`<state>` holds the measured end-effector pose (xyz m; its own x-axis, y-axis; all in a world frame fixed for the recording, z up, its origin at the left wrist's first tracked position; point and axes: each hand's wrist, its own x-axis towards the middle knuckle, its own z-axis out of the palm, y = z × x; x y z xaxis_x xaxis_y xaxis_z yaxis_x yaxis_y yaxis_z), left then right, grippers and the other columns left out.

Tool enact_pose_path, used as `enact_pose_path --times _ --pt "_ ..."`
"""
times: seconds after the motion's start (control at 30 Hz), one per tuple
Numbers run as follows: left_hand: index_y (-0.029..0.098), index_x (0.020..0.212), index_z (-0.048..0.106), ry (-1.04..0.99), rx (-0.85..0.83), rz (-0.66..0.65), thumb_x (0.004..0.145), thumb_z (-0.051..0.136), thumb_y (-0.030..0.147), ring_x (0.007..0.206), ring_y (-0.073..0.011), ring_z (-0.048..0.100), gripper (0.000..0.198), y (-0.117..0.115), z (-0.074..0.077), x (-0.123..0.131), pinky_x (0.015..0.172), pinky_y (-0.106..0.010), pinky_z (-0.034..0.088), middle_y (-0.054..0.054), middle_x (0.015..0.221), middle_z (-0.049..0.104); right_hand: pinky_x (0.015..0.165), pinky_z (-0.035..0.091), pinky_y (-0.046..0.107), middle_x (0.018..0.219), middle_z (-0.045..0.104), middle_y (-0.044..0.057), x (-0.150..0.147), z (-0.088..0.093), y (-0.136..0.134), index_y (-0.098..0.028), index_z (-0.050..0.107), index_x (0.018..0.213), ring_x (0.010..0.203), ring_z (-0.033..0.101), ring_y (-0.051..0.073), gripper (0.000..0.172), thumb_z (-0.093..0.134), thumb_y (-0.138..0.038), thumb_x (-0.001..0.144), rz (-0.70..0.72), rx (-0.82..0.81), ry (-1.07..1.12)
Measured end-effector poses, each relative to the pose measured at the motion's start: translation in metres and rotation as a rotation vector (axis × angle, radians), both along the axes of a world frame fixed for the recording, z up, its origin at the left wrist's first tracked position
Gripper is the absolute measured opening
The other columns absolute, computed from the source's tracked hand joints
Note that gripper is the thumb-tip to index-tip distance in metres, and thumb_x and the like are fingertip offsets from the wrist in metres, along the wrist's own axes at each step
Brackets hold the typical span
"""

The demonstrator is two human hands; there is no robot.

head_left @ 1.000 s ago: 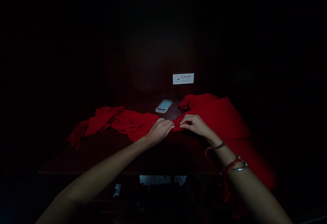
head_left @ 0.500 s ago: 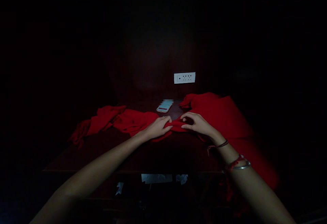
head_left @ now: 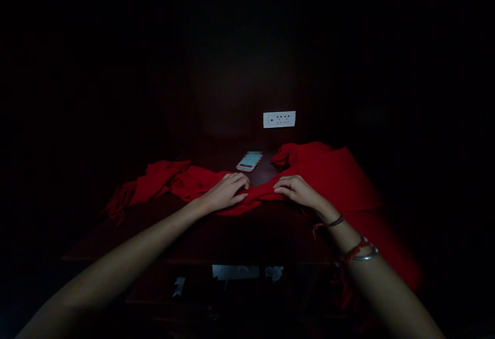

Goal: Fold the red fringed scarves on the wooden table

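Note:
A red cloth [head_left: 328, 174] lies across a dark table, gathered narrow in the middle, with a fringed end at the left and a wide spread part on the right that hangs over the front edge. My left hand [head_left: 228, 192] is closed on the gathered cloth left of the middle, a ring on one finger. On the narrow part's right side, my right hand [head_left: 297, 190] pinches the cloth between thumb and fingers. A short stretch of cloth shows between the two hands.
Behind the hands, a lit phone [head_left: 248, 162] lies on the dark table [head_left: 154, 236]. A white socket plate [head_left: 279, 119] is on the wall behind. Pale papers [head_left: 235, 272] show below the table's front edge. The surroundings are very dark.
My left hand has moved left along the cloth, widening the gap between the hands. My right hand's fingers have closed down on the cloth.

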<state>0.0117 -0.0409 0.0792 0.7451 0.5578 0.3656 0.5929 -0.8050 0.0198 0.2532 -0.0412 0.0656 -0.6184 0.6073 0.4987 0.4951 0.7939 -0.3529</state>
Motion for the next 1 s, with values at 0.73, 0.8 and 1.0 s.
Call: enact_pose_path --times 0.73,0.8,1.0 --pt "0.014 0.057 0.054 0.135 -0.906 -0.419 0.065 0.060 0.022 0.093 -0.0145 0.048 0.013 0.049 0.019 0.032 0.083 -0.025 0.032 -0.002 0.098 0.056 0.061 0.040 0.023 0.075 0.061 0.005 0.008 0.003 0.001 -0.012 0.063 0.080 0.066 0.053 0.012 0.027 0.050 -0.035 0.073 0.084 -0.291 -0.050" --pt "0.014 0.061 0.054 0.091 -0.894 -0.429 0.066 0.060 0.023 0.084 -0.0130 0.050 0.011 0.048 0.017 0.031 0.079 -0.024 0.034 -0.001 0.087 0.057 0.060 0.040 0.023 0.075 0.061 0.005 0.009 0.004 0.000 -0.012 0.062 0.081 0.065 0.052 0.012 0.027 0.050 -0.035 0.073 0.075 -0.295 -0.036" --pt "0.013 0.057 0.053 0.044 -0.789 -0.501 0.066 0.059 0.019 0.090 -0.0133 0.046 0.013 0.028 0.036 0.030 0.080 -0.024 0.032 -0.004 0.100 0.051 0.058 0.039 0.023 0.071 0.059 0.004 0.009 0.005 -0.002 -0.012 0.062 0.078 0.062 0.050 0.011 0.027 0.051 -0.036 0.072 0.087 -0.328 0.001"
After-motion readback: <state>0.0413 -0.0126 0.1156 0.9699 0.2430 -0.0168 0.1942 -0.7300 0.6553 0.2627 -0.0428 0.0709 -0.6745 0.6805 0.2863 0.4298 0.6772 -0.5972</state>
